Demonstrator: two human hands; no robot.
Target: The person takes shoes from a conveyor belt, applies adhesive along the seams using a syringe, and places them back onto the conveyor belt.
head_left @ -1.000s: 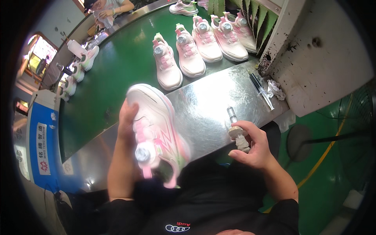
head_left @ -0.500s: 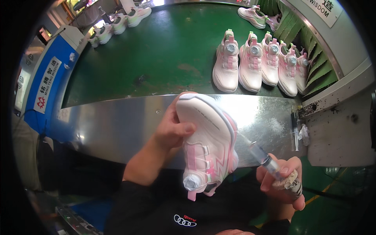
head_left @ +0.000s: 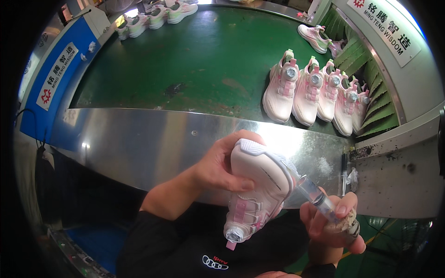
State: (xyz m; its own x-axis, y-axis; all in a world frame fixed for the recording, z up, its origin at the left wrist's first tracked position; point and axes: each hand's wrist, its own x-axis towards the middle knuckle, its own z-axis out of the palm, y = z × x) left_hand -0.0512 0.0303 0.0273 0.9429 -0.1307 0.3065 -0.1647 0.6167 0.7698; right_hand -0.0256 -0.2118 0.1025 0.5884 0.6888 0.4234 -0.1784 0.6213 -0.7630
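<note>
My left hand is closed around the forefoot of a white and pink sneaker, thumb on the upper. The sneaker is tilted, toe up and away from me, with its silver dial closure low and toward me. In my right hand I grip a clear syringe with a dark plunger seal and some tan wrapping at its back end. Its front end is at the right edge of the sole, near the toe; the tip itself is hidden or too fine to make out.
Several matching sneakers stand in a row on the green conveyor belt, before green curtain strips. More shoes line the far left. A metal ledge crosses in front of me; another syringe lies at its right end.
The sneaker and my left hand have shifted right and down, and the shoe has turned slightly. The syringe's front end is closer to the sole edge. The whole view has also shifted a little.
</note>
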